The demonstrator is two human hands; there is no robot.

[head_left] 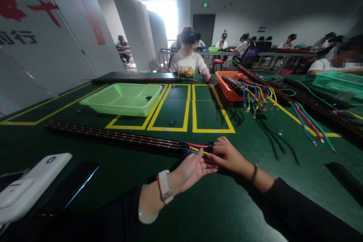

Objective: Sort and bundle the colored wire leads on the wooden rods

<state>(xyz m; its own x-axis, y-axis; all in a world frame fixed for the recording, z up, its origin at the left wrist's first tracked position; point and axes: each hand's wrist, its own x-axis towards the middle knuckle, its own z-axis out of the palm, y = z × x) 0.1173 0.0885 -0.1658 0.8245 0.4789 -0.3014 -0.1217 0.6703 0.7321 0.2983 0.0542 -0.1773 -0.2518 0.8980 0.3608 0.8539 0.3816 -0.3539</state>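
Observation:
A long dark strip of parallel rods (121, 136) with shiny spots lies on the green table, its right end leading into red, yellow and blue wires (197, 149). My left hand (195, 170), palm up, holds these wires between its thumb on top and the fingers below. Close beside it, my right hand (228, 155) has its fingers closed at the wires' far end, on a small black piece (210, 146) on the red wire. The wire tips are hidden by my right fingers.
A light green basket (119, 100) stands beyond the strip. An orange basket (227, 87) holds wired strips with coloured leads; more strips (312, 94) lie at right. A phone (70, 181) and white device (36, 185) lie at left. A person (188, 58) sits opposite.

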